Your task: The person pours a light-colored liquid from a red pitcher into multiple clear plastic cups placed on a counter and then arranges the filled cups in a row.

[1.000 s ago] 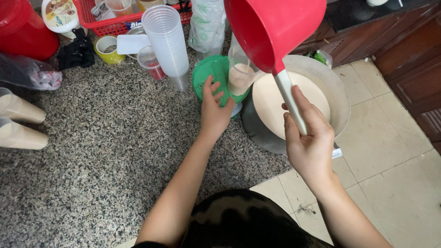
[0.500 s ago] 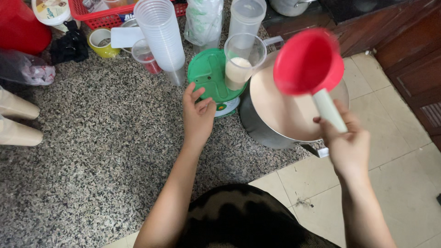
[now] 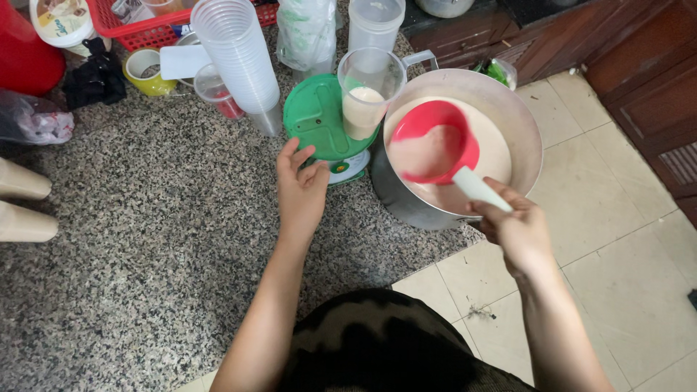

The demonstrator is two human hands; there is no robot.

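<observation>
My right hand [image 3: 517,231] grips the white handle of a red ladle [image 3: 434,149]. The ladle's bowl sits in the beige liquid inside a large metal pot [image 3: 521,120] and is filled with it. My left hand [image 3: 300,189] rests open on the granite counter, fingertips at the edge of a green kitchen scale [image 3: 314,120]. A clear plastic cup [image 3: 367,91] stands on the scale, partly filled with the same beige liquid.
A tall stack of clear cups [image 3: 238,52] leans behind the scale. A red basket [image 3: 138,22], a yellow tape roll [image 3: 144,70], a lidded clear container [image 3: 375,20] and plastic bags [image 3: 308,33] line the back. Two beige filled cups [image 3: 22,203] lie at the left. Tiled floor lies to the right.
My right hand brought the red ladle down from above the cup and dipped it into the pot. My left hand slid back off the scale toward me.
</observation>
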